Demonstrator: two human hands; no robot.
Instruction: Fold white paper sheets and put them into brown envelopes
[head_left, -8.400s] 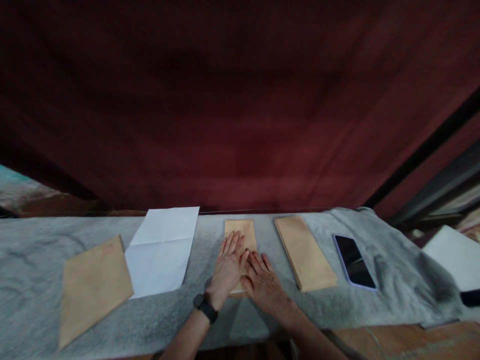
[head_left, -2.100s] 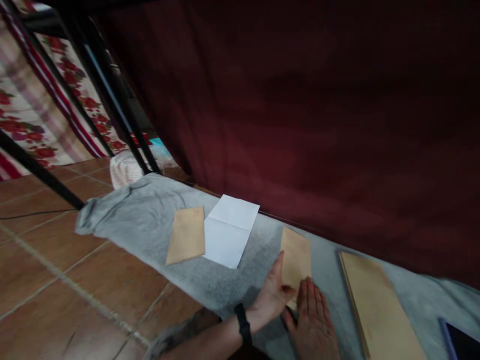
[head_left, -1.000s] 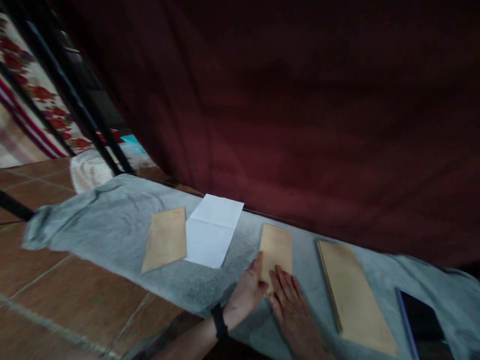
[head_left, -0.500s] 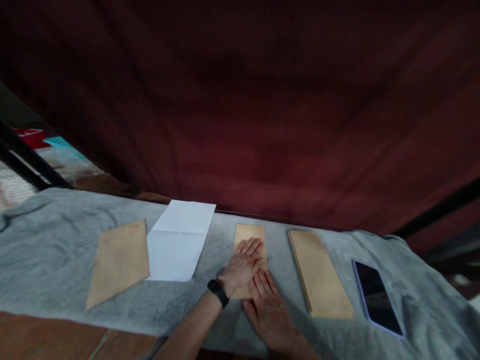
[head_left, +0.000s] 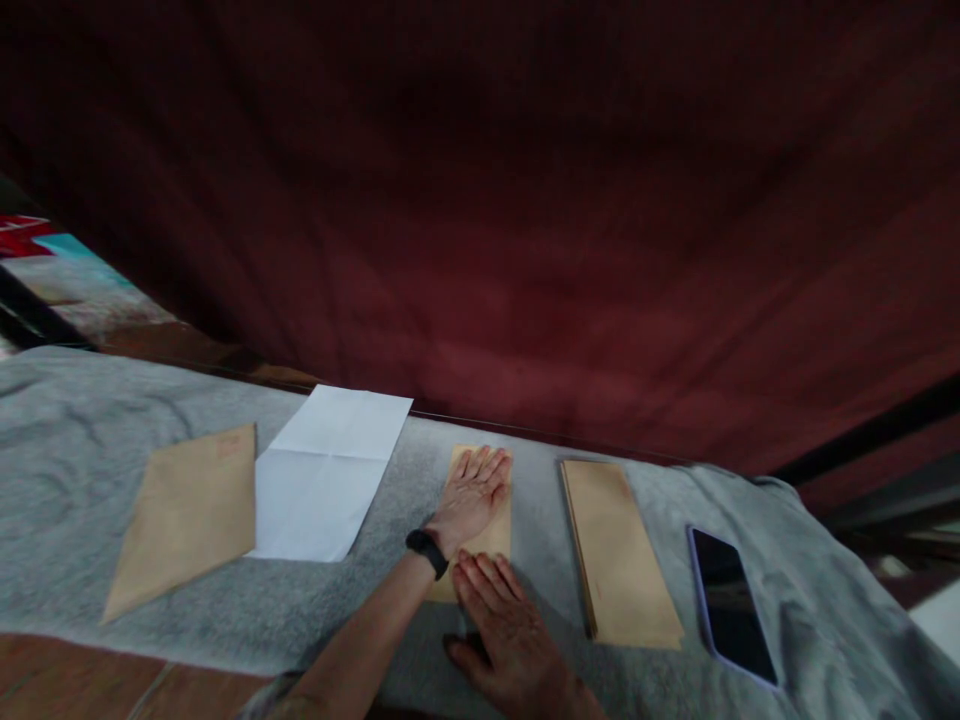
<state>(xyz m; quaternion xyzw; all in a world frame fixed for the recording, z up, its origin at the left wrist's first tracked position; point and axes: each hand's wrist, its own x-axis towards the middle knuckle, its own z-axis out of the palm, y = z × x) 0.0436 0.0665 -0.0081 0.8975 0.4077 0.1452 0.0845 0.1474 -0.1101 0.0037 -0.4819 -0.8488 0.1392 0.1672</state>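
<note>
On the left, an envelope lies on the grey cloth, a faint red mark by its top corner, its right edge meeting the white sheet, which is creased across. Next comes our left hand, with a black watch at its wrist. It lies palm down on the middle envelope, fingers slightly spread, pinching nothing. Half a second ago it lay lower, against our other hand; now it has slid up to the far end. Our right hand is flat too, fingers a little apart, their tips on the near end and the thumb off the paper; it grips nothing. A strip of brown paper now shows between the two, so we judge that the pressing now reaches both ends. Right of that, apart from our hands, lies the stack of brown paper, then the phone, its screen dark.
</note>
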